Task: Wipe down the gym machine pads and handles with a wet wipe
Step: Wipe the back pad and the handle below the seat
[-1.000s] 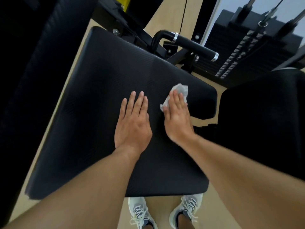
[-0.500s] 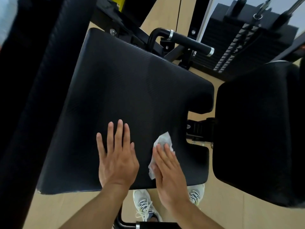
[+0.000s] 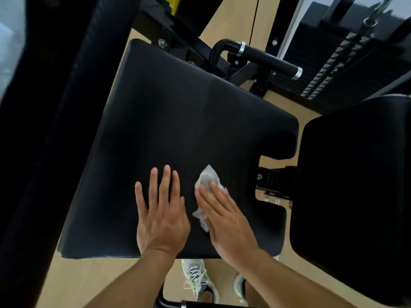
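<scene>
While both hands lie on the pad: the view looks down from the head.
Shoes: 2 light sneakers [image 3: 199, 280] stand on the wooden floor [image 3: 77, 283], below the near edge of the pad.
Left hand [image 3: 161, 216]: flat on the black seat pad [image 3: 178, 121], fingers straight and a little spread, holding nothing.
Right hand [image 3: 224, 221]: just beside the left one, straight fingers pressing the wet wipe [image 3: 208, 185] onto the pad.
Wet wipe: white and crumpled, partly under the right fingers, near the right notch of the pad.
Second pad [image 3: 355, 196]: black, to the right, apart from the first.
Handle [image 3: 262, 56]: black grip with 2 metal rings, beyond the far edge.
Weight stack [image 3: 347, 63]: far right, behind the handle.
</scene>
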Demonstrator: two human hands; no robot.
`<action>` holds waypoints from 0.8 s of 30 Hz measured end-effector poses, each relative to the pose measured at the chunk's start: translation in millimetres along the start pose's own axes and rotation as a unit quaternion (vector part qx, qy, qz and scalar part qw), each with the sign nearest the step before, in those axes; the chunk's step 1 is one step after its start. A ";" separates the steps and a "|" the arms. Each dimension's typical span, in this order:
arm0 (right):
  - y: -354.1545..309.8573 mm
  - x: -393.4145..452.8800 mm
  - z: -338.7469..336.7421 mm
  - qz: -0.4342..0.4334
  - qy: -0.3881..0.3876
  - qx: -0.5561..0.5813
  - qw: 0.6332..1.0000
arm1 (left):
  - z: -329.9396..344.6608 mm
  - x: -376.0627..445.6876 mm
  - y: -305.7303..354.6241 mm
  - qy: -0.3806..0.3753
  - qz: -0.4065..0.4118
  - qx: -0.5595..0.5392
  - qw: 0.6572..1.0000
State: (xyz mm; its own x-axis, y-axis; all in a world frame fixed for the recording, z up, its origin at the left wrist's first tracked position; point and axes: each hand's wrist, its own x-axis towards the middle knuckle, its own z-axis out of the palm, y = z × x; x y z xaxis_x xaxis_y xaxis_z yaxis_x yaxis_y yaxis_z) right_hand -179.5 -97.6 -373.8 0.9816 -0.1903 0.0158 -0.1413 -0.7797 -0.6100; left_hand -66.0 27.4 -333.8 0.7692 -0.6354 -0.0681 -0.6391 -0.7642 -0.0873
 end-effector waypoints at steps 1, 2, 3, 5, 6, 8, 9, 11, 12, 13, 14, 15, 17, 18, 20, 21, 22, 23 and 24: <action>7.5 1.0 -5.6 -0.007 -0.008 -0.001 1.000 | 0.5 0.2 0.4 -0.002 0.000 0.001 1.000; 17.6 10.4 -9.5 -0.007 -0.016 -0.008 1.000 | 0.9 0.8 0.8 -0.003 -0.001 0.002 1.000; 27.4 26.5 -13.0 0.000 -0.018 -0.019 1.000 | 1.3 1.4 1.3 0.000 -0.003 0.004 1.000; 46.6 79.8 -29.5 0.043 0.018 -0.019 0.999 | 2.0 1.4 1.6 0.006 -0.004 0.006 1.000; 54.8 112.1 -42.7 0.077 0.024 -0.007 0.997 | 2.1 1.1 1.4 0.007 -0.002 0.007 1.000; 58.3 162.0 -58.2 0.135 -0.002 0.032 0.990 | 2.6 1.3 1.4 0.009 0.001 0.011 1.000; 51.3 171.4 -58.4 0.136 -0.006 0.037 0.990 | 2.5 1.4 1.3 0.009 0.001 0.012 1.000; 30.3 156.0 -44.5 0.077 0.018 0.033 0.996 | 2.4 0.6 1.5 0.009 0.000 0.008 1.000; 19.7 131.7 -32.6 0.034 0.025 0.024 0.999 | 2.2 0.6 1.5 0.010 0.001 0.005 1.000; 10.4 102.0 -21.9 -0.002 0.027 0.011 1.000 | 1.9 0.9 1.2 0.010 0.003 0.003 1.000; 4.0 69.4 -11.2 -0.023 0.019 -0.001 1.000 | 1.5 1.0 0.9 0.009 0.004 0.003 1.000; 0.2 37.7 -2.5 -0.032 0.005 -0.008 0.999 | 1.2 0.7 0.7 0.009 0.004 0.003 1.000; -0.7 -9.9 2.4 -0.039 -0.018 -0.016 0.999 | 1.4 0.4 0.9 0.008 0.004 0.005 1.000; 1.4 -21.0 0.9 -0.042 -0.036 -0.024 0.998 | 1.5 0.9 1.2 0.008 0.004 0.006 1.000; 13.8 -13.9 -2.8 -0.039 -0.052 -0.037 0.997 | 1.3 1.8 1.8 0.012 0.000 0.007 1.000; 20.7 1.7 -6.6 -0.020 -0.040 -0.033 0.998 | 1.5 2.1 2.1 0.015 -0.001 0.007 1.000; 28.4 23.5 -12.1 0.019 -0.013 -0.018 1.000 | 1.7 1.6 2.1 0.017 -0.001 0.005 1.000; 36.7 49.8 -19.9 0.070 0.020 0.002 0.997 | 1.9 1.4 2.3 0.018 -0.001 0.003 1.000; 44.9 79.6 -30.7 0.122 0.041 0.019 0.992 | 2.0 1.5 2.4 0.020 -0.001 0.002 1.000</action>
State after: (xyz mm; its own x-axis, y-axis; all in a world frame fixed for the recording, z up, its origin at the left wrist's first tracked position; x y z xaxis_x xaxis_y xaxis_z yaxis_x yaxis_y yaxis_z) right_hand -111.6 -166.0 -375.6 0.9050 -0.4194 -0.0716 -0.3664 -0.6825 -0.6324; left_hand -66.3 24.9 -336.1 0.7696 -0.6379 -0.0273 -0.6374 -0.7652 -0.0908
